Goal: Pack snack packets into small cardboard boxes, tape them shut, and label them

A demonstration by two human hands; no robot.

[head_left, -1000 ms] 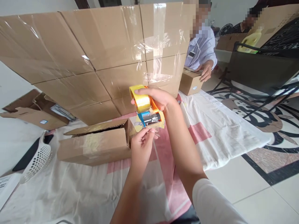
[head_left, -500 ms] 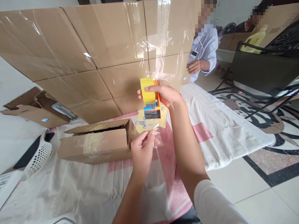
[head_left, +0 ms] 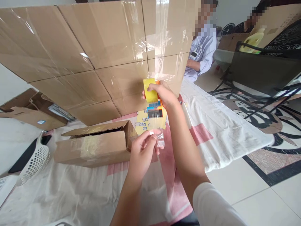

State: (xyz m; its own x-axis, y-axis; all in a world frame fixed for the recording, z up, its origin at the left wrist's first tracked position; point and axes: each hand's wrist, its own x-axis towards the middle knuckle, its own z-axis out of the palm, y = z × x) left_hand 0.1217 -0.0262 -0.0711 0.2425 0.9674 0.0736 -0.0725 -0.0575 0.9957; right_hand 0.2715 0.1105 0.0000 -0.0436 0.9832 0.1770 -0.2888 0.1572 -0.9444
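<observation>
My right hand point(head_left: 162, 92) is wrapped round a tape dispenser point(head_left: 155, 112) with an orange frame, a blue part and a dark lower end. A yellow-cored roll of tape point(head_left: 150, 91) sits in it, my thumb on the roll. Below, my left hand point(head_left: 144, 145) pinches the free end of the clear packing tape point(head_left: 160, 138), which runs down from the dispenser. Behind the tape lies a yellow printed sheet point(head_left: 141, 121) with blue drawings. Left of my left hand stands a cardboard box point(head_left: 103, 147) with its top flap slightly raised.
A wall of taped cartons point(head_left: 98, 37) rises behind the table. At left are an opened carton point(head_left: 39, 113) and a white perforated basket point(head_left: 37, 157). A person point(head_left: 202, 53) sits beyond the cartons; a folding chair point(head_left: 265, 72) stands at right.
The loose end of the tape now hangs over my left fingers, and that hand sits slightly lower. My view has shifted a little; the seated person's hand has gone behind the cartons.
</observation>
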